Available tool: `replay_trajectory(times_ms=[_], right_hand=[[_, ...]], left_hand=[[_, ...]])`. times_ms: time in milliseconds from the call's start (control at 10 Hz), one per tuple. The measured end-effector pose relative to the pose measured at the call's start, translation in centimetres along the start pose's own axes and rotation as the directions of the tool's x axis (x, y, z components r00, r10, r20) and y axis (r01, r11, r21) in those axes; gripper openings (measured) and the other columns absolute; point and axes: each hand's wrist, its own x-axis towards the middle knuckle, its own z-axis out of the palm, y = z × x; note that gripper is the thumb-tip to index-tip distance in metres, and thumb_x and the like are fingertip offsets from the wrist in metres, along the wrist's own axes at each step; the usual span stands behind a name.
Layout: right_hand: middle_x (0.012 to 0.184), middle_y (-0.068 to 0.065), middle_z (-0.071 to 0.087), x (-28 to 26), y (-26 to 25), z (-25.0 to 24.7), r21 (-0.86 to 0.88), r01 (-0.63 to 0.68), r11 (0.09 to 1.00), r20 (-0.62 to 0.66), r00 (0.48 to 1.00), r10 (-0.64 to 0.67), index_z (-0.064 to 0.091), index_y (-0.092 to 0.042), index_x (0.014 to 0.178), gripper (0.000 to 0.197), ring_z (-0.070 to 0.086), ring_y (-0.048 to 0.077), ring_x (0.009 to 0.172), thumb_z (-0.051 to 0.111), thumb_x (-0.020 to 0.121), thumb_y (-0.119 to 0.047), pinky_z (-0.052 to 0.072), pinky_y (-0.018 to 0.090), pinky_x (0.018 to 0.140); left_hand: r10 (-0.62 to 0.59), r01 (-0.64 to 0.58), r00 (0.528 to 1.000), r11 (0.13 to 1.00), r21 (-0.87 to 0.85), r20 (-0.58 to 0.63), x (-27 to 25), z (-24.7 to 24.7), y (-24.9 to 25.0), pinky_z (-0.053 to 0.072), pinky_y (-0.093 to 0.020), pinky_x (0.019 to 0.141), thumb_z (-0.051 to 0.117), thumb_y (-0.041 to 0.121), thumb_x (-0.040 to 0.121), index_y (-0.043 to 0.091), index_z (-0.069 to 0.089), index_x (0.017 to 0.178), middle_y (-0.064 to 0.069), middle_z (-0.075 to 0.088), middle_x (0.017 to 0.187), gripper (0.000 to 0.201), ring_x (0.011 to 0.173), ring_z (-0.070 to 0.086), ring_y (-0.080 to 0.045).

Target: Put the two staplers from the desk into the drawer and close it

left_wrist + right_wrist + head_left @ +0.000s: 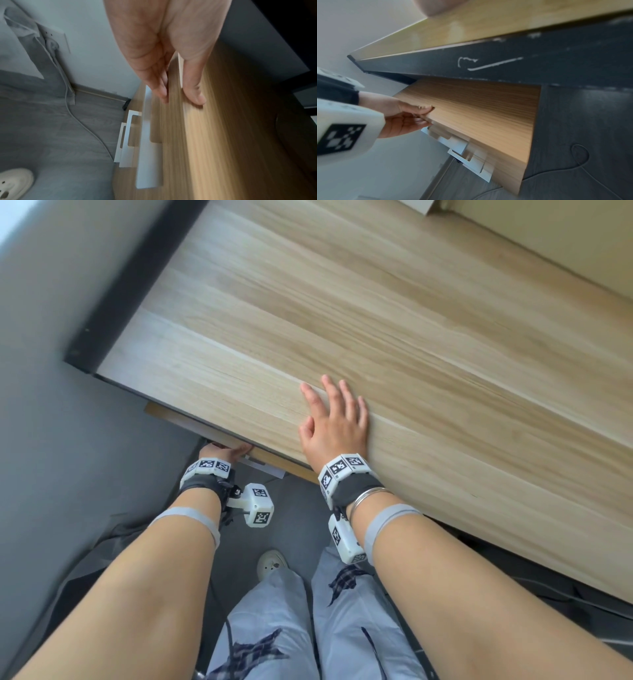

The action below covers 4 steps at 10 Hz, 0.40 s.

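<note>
Forearms fill the lower head view, reaching to a wooden tabletop (376,313) on which no stapler shows. Below its near edge, the top drawer (479,115) stands slightly out from the cabinet, its front running parallel to that edge, with white handles (132,135) on the drawer fronts beneath it. Fingers and thumb of the left hand (406,116) pinch the drawer front's top edge, directly in front of the drawer; closing looks like a straight push inward, away from the body. Flat on the tabletop, above and to the right of the drawer, the right hand (334,422) rests with fingers spread, holding nothing. Whether both staplers lie inside cannot be told.
</note>
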Motion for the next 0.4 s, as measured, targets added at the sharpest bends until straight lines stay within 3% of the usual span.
replay_trajectory(times_ms=[100, 200, 300, 400], right_hand=[[0.147, -0.002, 0.047, 0.0, 0.0, -0.2, 0.008, -0.007, 1.000, 0.010, 1.000, 0.007, 0.048, -0.040, 0.134, 0.058, 0.042, 0.026, 0.138, 0.036, 0.077, -0.033, 0.029, 0.050, 0.113], [0.148, -0.002, 0.046, -0.1, 0.0, -0.5, 0.039, -0.015, 0.999, 0.037, 0.999, 0.013, 0.047, -0.039, 0.135, 0.057, 0.041, 0.026, 0.138, 0.039, 0.079, -0.032, 0.029, 0.050, 0.113], [0.151, -0.001, 0.041, -0.2, -0.1, -0.8, 0.065, -0.011, 0.998, 0.057, 0.998, 0.008, 0.044, -0.039, 0.138, 0.057, 0.035, 0.026, 0.142, 0.049, 0.082, -0.030, 0.023, 0.050, 0.115], [0.159, -0.003, 0.024, 0.0, 0.5, -1.9, 0.102, 0.013, 0.995, 0.210, 0.977, -0.034, 0.032, -0.039, 0.145, 0.058, 0.019, 0.023, 0.148, 0.046, 0.090, -0.029, 0.011, 0.047, 0.119]], left_hand=[[0.073, -0.075, 0.997, 0.984, -0.160, -0.019, -2.2, -0.4, -0.4, 0.051, -0.032, 0.072, 0.067, 0.050, 0.076, -0.003, 0.068, 0.091, -0.020, 0.070, 0.099, 0.055, 0.073, 0.065, -0.029], [0.066, -0.071, 0.997, 0.979, -0.190, -0.035, -4.1, -1.3, -0.8, 0.051, -0.043, 0.097, 0.065, 0.043, 0.081, 0.001, 0.065, 0.074, -0.024, 0.069, 0.100, 0.042, 0.089, 0.064, -0.031], [0.103, -0.102, 0.995, 0.994, -0.045, 0.008, -5.8, -2.3, -0.7, 0.048, -0.037, 0.083, 0.059, 0.040, 0.087, 0.008, 0.051, 0.055, -0.019, 0.061, 0.080, 0.045, 0.082, 0.058, -0.028], [0.175, -0.174, 0.982, 0.984, -0.023, 0.075, -7.1, -3.2, -0.3, 0.049, -0.044, 0.102, 0.065, 0.031, 0.085, -0.002, 0.066, 0.079, -0.022, 0.070, 0.093, 0.034, 0.098, 0.066, -0.034]])
